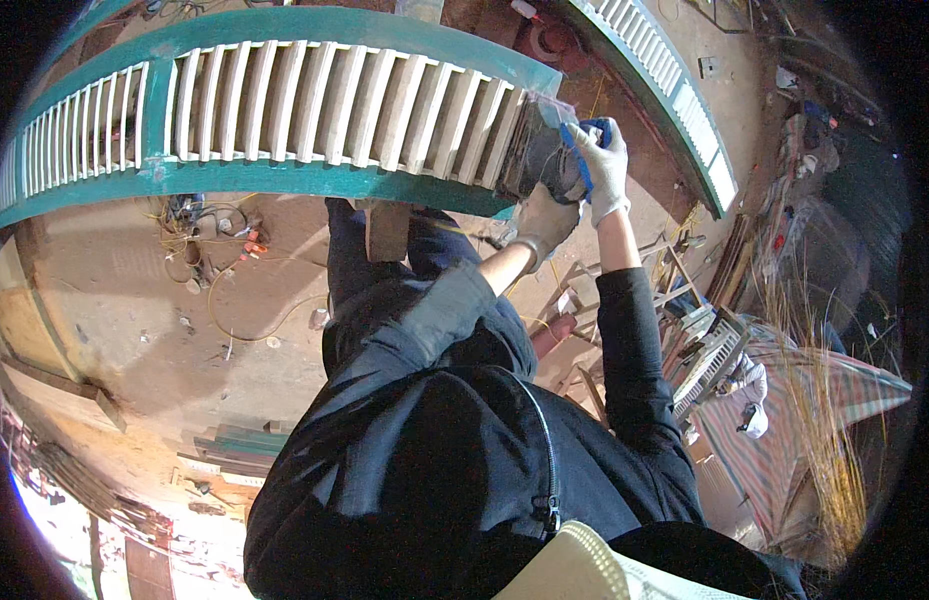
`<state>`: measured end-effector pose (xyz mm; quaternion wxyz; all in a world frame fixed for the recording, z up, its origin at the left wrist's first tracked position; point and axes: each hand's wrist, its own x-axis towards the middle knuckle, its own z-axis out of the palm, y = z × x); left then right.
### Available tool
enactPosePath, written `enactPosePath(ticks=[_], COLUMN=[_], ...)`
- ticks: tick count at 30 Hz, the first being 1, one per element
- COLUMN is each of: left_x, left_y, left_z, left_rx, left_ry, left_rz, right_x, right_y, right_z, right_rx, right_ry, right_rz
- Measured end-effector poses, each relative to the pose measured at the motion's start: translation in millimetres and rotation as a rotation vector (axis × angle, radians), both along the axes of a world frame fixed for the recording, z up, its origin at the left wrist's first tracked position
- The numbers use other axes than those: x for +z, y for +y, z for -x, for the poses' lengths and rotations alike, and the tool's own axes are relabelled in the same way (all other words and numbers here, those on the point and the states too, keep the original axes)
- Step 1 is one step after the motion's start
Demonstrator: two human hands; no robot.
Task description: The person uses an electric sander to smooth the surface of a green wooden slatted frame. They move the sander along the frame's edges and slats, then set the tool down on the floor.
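Both my hands wear pale gloves and meet at the right end of a long louvered shutter [164, 105] with a green frame and whitish slats. My right hand [606, 170] is closed round the blue part of a dark, rounded object [540, 150], which looks like a hand-held power tool. Below it, my left hand [549, 220] is closed against the underside of the same object. A clear, pale piece shows at its top. The object covers the last slats and the end of the frame, so its contact with the wood is hidden.
A second green shutter with white slats [674, 90] stands at the far right. Cables [219, 290] and small tools lie on the dirt floor at left. Wooden frames and slatted pieces [706, 365] are stacked at right, near a striped sheet [774, 410] and another person [749, 385].
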<state>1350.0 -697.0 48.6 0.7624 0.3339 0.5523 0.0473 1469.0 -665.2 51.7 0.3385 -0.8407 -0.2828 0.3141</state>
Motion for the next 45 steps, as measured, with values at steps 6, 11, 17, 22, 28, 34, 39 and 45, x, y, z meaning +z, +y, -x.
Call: enactPosePath(ticks=[6,11,17,22,28,34,39,45], left_x=[10.3,3.9,-0.3,-7.1,-10.8,-4.6,-6.0,-9.0], left_y=[51.6,22.0,-47.7,10.4,57.7,-49.9,-71.0,2.9], left_z=[-25.5,-12.1,14.4,-16.7,-34.6,10.2,14.4,-21.6], left_rx=[-0.029,0.094,0.037,0.073,0.02,-0.14,-0.148,0.058], left_ry=[-0.091,-0.043,-0.044,0.02,-0.092,0.082,0.045,0.031], left_rz=[-0.042,-0.111,0.0,-0.101,-0.123,-0.077,-0.067,-0.271], right_x=[-6.1,-10.8,4.1,-14.5,-5.9,-5.8,14.8,-0.5], right_y=[51.2,21.4,-45.9,14.9,64.7,-61.1,-71.1,15.7], right_z=[-51.7,-27.9,19.5,-28.8,-46.0,1.9,28.9,-16.4], right_rx=[0.116,0.099,0.066,0.107,0.081,-0.044,-0.033,0.13], right_ry=[-0.096,-0.027,-0.114,-0.085,-0.015,0.018,-0.148,-0.204], right_rz=[-0.034,-0.096,0.059,-0.024,-0.123,-0.065,0.07,-0.031])
